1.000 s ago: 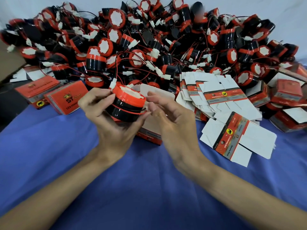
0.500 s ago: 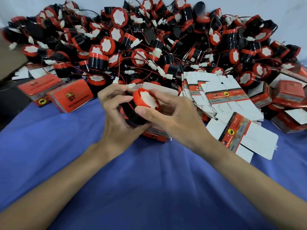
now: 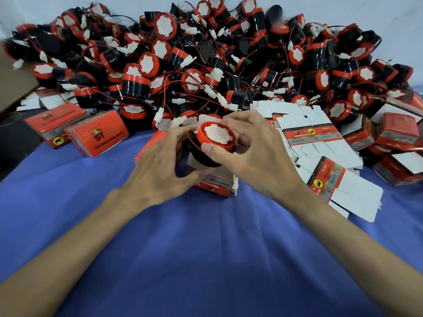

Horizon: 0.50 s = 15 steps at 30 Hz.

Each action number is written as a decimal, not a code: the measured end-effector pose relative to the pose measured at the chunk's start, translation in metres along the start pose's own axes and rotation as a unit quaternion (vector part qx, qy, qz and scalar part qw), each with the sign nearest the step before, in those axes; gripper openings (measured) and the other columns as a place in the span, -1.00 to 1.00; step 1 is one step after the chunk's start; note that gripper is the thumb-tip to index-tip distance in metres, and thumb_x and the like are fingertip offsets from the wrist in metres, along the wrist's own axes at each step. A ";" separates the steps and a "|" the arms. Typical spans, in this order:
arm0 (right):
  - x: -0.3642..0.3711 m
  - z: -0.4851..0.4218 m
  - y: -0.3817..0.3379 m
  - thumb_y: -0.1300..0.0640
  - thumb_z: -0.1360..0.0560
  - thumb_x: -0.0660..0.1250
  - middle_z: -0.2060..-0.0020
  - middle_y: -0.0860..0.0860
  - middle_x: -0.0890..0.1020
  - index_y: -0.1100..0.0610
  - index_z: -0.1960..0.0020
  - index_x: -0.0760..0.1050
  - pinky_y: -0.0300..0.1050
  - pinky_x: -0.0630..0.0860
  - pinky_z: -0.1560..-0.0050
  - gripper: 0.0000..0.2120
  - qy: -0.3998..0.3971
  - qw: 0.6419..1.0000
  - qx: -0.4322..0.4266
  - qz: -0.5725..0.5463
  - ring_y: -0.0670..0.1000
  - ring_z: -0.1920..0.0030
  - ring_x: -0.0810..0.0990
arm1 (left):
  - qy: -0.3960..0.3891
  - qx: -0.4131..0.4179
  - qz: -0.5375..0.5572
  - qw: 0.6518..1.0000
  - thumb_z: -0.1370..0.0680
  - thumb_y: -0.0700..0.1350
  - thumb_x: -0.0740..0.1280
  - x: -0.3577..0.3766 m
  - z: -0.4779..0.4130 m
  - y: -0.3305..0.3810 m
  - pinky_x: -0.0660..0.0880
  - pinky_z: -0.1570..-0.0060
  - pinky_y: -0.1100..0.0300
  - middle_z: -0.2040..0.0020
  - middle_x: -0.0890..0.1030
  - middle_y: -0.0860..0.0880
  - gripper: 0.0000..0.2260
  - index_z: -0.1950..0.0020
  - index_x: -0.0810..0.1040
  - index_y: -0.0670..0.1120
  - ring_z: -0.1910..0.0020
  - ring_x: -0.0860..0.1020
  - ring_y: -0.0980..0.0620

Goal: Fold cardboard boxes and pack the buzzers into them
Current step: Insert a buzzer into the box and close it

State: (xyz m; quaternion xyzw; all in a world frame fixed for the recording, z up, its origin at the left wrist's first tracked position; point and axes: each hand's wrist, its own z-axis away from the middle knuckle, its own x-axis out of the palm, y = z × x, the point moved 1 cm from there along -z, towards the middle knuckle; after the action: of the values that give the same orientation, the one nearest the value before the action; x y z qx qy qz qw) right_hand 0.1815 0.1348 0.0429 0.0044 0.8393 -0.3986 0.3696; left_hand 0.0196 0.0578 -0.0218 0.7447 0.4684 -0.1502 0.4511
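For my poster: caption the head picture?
Left hand and right hand hold a buzzer at the mouth of an orange box.

Red-and-black buzzer (image 3: 215, 143), red box (image 3: 212, 185), blue cloth (image 3: 206, 259)

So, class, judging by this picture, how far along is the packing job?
Done: a few closed boxes lie at the left. In hand: the left hand and right hand hold one buzzer over a folded box. Left: a pile of loose buzzers and a stack of flat cartons.

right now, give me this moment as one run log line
phase: packing | left hand: grips buzzer | right hand: grips buzzer | buzzer: held over box | box: on blue cloth
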 end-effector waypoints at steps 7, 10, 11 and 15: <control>-0.001 0.000 0.001 -0.05 -0.33 0.48 -0.04 -0.08 0.41 0.03 -0.15 0.61 -0.23 0.56 -0.01 -0.60 0.010 1.000 -0.028 0.011 -0.15 0.01 0.53 | -0.024 -0.051 0.025 0.998 -0.27 0.31 0.32 -0.002 -0.003 -0.003 0.32 0.11 0.54 0.02 0.44 0.42 -0.45 -0.09 0.07 0.31 0.00 0.40 0.52; -0.004 -0.003 0.002 -0.06 -0.31 0.45 -0.03 -0.05 0.48 0.04 -0.17 0.61 -0.17 0.55 -0.07 -0.55 -0.018 1.000 -0.023 -0.006 -0.07 -0.06 0.55 | -0.045 -0.047 0.006 0.998 -0.27 0.29 0.28 -0.004 -0.005 -0.004 0.30 0.15 0.52 0.01 0.46 0.39 -0.46 -0.17 0.18 0.26 0.03 0.41 0.39; -0.005 -0.005 0.004 -0.04 -0.31 0.46 -0.03 -0.03 0.50 0.05 -0.18 0.60 -0.06 0.56 -0.09 -0.54 -0.036 0.999 -0.012 -0.023 -0.03 -0.09 0.56 | -0.047 -0.043 -0.004 0.998 -0.26 0.27 0.25 -0.005 -0.005 -0.003 0.30 0.15 0.53 0.01 0.44 0.43 -0.46 -0.21 0.22 0.25 0.04 0.39 0.43; -0.010 -0.013 0.014 0.05 -0.36 0.51 -0.01 -0.01 0.53 0.15 -0.20 0.59 0.09 0.56 -0.06 -0.56 -0.083 0.994 0.019 -0.074 0.00 -0.06 0.58 | -0.047 -0.002 -0.036 0.998 -0.34 0.21 0.20 -0.006 -0.006 -0.001 0.29 0.12 0.53 0.01 0.45 0.31 -0.48 -0.26 0.40 0.06 0.03 0.33 0.42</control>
State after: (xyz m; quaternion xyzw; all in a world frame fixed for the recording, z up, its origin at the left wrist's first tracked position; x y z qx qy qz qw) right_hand 0.1851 0.1559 0.0446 -0.0835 0.7961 -0.4397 0.4073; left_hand 0.0140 0.0595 -0.0152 0.7188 0.4735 -0.1999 0.4681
